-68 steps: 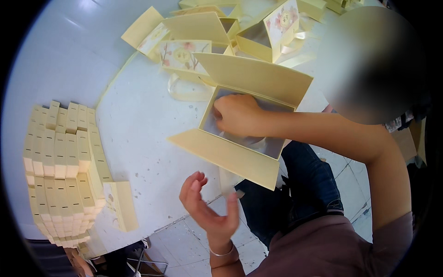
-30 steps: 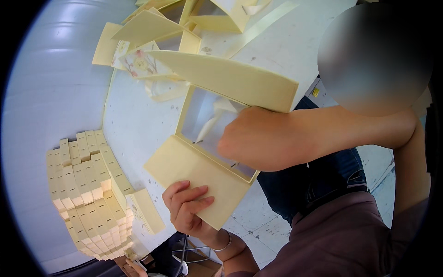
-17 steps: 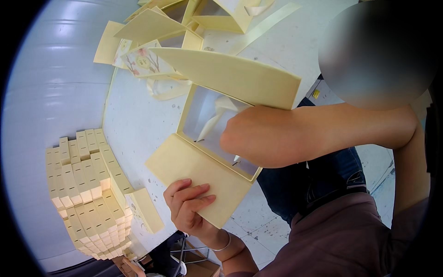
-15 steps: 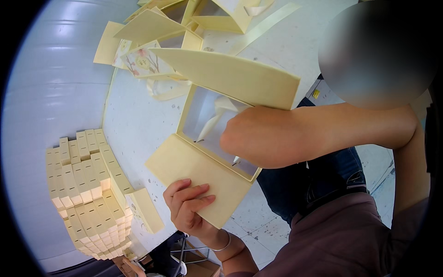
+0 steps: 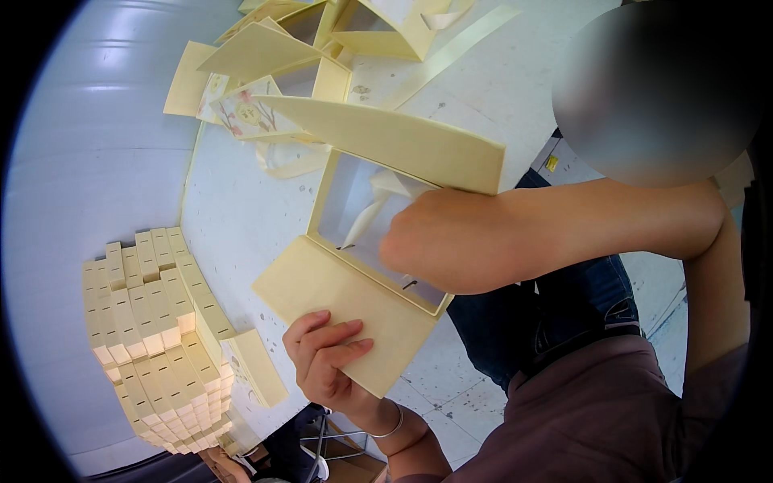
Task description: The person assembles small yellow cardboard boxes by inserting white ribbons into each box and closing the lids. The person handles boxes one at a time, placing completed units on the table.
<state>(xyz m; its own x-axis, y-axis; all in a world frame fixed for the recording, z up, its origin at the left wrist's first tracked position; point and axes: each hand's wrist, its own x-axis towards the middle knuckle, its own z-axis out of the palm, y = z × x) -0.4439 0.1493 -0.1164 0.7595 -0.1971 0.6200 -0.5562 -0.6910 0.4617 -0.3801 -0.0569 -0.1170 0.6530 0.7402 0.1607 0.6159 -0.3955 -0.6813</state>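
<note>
A cream cardboard gift box (image 5: 324, 193) stands open before me, its large lid panel (image 5: 386, 137) raised at the far side and a flat flap (image 5: 338, 302) folded out toward me. My left hand (image 5: 330, 358) grips the near edge of that flap, fingers on top and thumb out of sight. Reaching in from the right, my right hand (image 5: 431, 241) is bent down into the box, its fingers hidden behind the wrist and back of the hand. Inside, a cream ribbon (image 5: 366, 221) runs down to a dark slot in the near wall. A second slot (image 5: 409, 283) shows beside my right hand.
Several open cream boxes (image 5: 322, 68) with flower print and loose ribbons lie at the far side of the white table (image 5: 233, 193). Stacked slotted cream boxes (image 5: 153, 322) stand at the left by the wall. Part of another person's hand (image 5: 225, 465) shows at the lower left.
The raised lid panel has shifted slightly left and lower. White ribbon seen at the slot near my right hand no longer shows there. My left hand has barely moved.
</note>
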